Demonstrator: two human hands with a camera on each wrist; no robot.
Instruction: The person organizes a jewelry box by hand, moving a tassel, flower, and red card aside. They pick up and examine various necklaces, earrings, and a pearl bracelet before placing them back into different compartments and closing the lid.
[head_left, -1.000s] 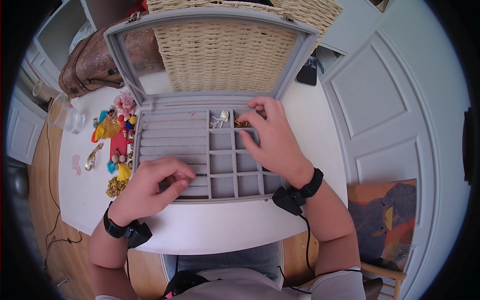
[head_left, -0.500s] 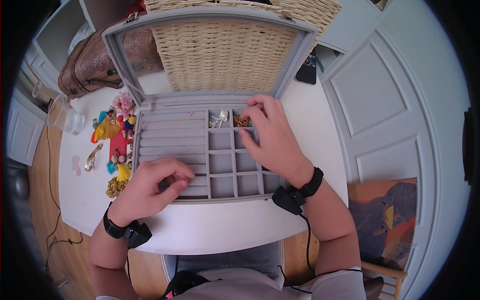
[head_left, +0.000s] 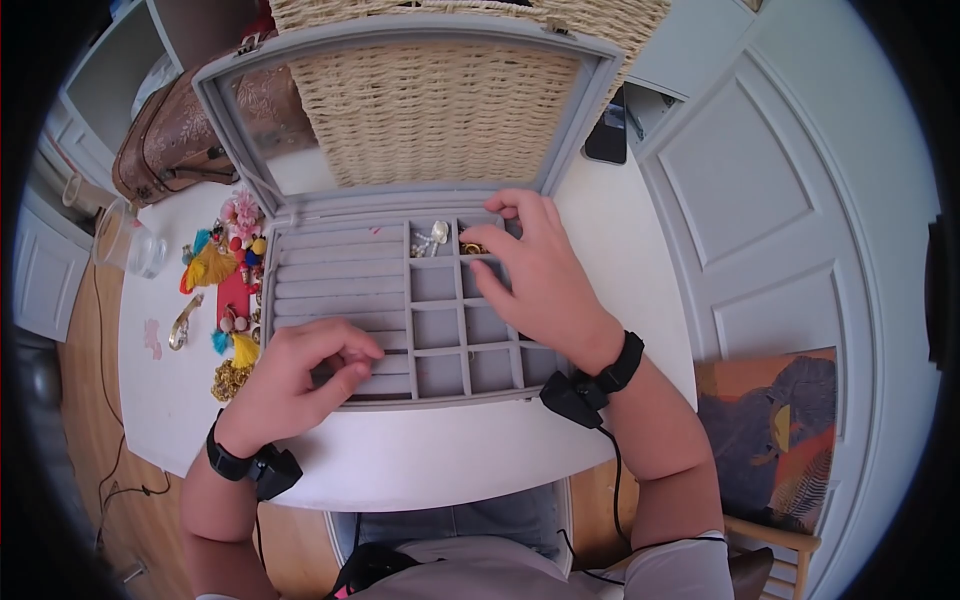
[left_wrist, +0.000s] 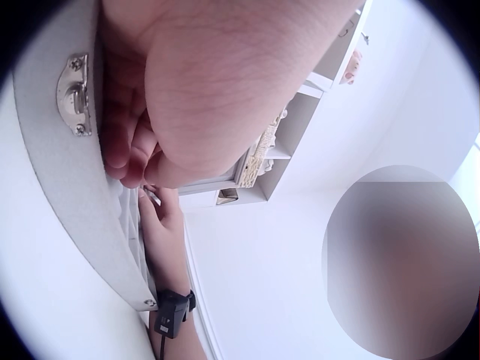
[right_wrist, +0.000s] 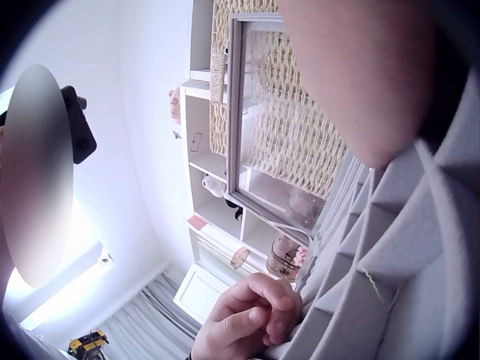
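Observation:
A grey jewellery box (head_left: 480, 402) lies on the white table with its glass lid raised. My right hand (head_left: 550, 280) is over the upper right compartments, its index fingertip at gold-coloured jewellery (head_left: 473, 247) in a back-row one. The thumb is apart from the index finger, over the divider in front. The compartment to the left holds a white flower-shaped piece with pearl strands (head_left: 436, 236). My left hand (head_left: 310, 370) rests at the box's front left, over the padded ring rolls (head_left: 340, 270), fingers loosely curled and nothing seen in them.
Left of the box lie colourful tassel and bead jewellery (head_left: 212, 268), a gold chain heap (head_left: 230, 380) and a hair clip (head_left: 185, 322). A clear cup (head_left: 148, 255) and a brown case (head_left: 215, 135) stand farther left. Behind the lid is a woven basket (head_left: 430, 110); a phone (head_left: 607, 135) lies back right.
My right index finger has lifted a little and then lowered over the gold-coloured jewellery. The left hand keeps its place. The head view has shifted slightly.

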